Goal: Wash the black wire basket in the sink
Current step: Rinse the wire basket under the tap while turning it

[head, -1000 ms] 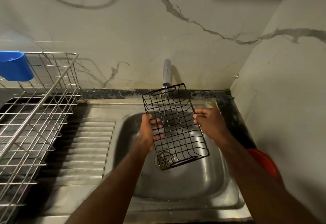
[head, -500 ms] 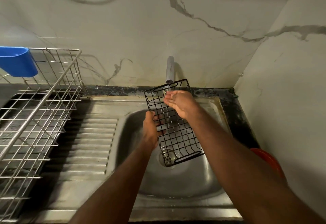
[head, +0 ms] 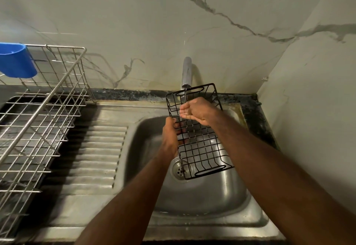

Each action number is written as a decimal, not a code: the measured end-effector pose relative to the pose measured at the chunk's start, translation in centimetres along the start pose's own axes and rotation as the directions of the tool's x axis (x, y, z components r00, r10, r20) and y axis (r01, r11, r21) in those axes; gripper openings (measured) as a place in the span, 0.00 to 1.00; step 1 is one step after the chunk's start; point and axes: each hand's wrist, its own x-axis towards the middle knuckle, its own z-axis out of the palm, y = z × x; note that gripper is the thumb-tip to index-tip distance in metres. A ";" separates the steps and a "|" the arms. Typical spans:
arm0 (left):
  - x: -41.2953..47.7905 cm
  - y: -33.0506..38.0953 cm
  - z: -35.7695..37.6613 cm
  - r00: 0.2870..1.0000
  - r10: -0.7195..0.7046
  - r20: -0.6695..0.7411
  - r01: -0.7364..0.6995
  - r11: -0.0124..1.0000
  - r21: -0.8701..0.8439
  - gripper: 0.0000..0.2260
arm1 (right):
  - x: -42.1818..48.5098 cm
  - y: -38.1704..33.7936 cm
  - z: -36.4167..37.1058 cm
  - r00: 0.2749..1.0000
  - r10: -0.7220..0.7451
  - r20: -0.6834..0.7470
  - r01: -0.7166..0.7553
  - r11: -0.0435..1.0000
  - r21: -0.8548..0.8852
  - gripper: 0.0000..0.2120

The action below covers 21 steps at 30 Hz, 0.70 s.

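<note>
Over the sink [head: 221,202], the left hand [head: 170,138] alone now clamps the black wire basket [head: 200,144] by its side, while the right hand [head: 198,111], released from the opposite edge, cups open under the tap [head: 186,73] above that grip, rinsing begun.

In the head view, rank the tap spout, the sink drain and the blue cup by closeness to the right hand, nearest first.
Measured from the right hand:
1. Tap spout: just above and behind the hand, its stream falling onto the hand.
2. Sink drain: below the hand, at the bottom of the basin, partly behind the black wire basket.
3. Blue cup: far left, hung on the metal dish rack.
</note>
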 end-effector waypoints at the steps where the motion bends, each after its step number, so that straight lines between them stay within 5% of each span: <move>1: 0.0 -0.1 0.2 1.000 -0.003 0.006 0.003 1.000 -0.001 0.16 | 0.1 0.3 -0.1 1.000 -0.004 -0.007 0.004 1.000 0.014 0.13; 7: -0.3 -0.5 0.7 0.999 -0.020 0.025 0.020 1.000 -0.008 0.17 | 0.5 0.4 -0.2 0.999 -0.009 -0.050 0.014 0.995 0.100 0.13; 21: -0.1 -0.2 1.1 1.000 -0.021 0.019 0.022 0.999 -0.029 0.17 | -0.2 -1.0 -0.9 0.993 -0.090 -0.080 0.083 0.993 -0.084 0.12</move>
